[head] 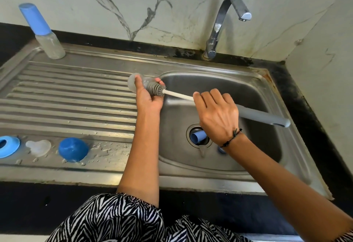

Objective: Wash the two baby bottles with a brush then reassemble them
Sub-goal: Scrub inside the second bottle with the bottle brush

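My left hand grips a clear baby bottle lying sideways over the sink's left rim. My right hand holds the handle of a bottle brush. Its grey bristle head sits at the bottle's mouth, partly inside. A second baby bottle with a blue cap stands assembled at the back left of the drainboard. Along the front of the drainboard lie a blue screw ring, a clear teat and a blue cap. Another blue part rests in the drain, partly hidden by my right wrist.
The steel sink basin lies under my right hand, with the ribbed drainboard to its left. A chrome tap, turned off, rises behind the basin. Marble walls close in the back and right.
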The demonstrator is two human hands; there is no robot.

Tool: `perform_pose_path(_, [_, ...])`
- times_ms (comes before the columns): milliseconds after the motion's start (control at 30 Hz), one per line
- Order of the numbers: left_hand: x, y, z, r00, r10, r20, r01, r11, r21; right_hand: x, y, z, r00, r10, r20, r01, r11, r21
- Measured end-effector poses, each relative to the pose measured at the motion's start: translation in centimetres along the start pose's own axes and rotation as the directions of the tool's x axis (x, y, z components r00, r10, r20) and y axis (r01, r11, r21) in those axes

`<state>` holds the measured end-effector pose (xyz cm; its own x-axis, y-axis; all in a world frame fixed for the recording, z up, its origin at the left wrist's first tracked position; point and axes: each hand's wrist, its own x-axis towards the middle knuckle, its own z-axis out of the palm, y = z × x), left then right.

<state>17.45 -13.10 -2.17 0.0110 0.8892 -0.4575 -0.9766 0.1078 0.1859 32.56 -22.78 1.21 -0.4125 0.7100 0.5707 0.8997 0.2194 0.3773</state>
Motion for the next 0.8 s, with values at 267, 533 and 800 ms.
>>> perform_pose_path(267, [0.1,0.0,0.9,0.997,0.064,0.033,-0.064,0.998,-0.013,2.0,0.1,-0.6,0.945,0.211,0.251,-0.288,0.900,0.327])
perform_pose_path(533, [1.1,0.7,0.2,0.979,0.168,0.112,-0.168,0.986,-0.008,2.5,0.3,-0.6,0.776,0.193,0.601,-0.560,0.650,0.514])
perform_pose_path(800, [0.7,0.2,-0.3,0.983,0.133,0.130,-0.132,0.991,-0.010,2.6,1.5,-0.4,0.669,0.017,0.743,-0.630,0.543,0.555])
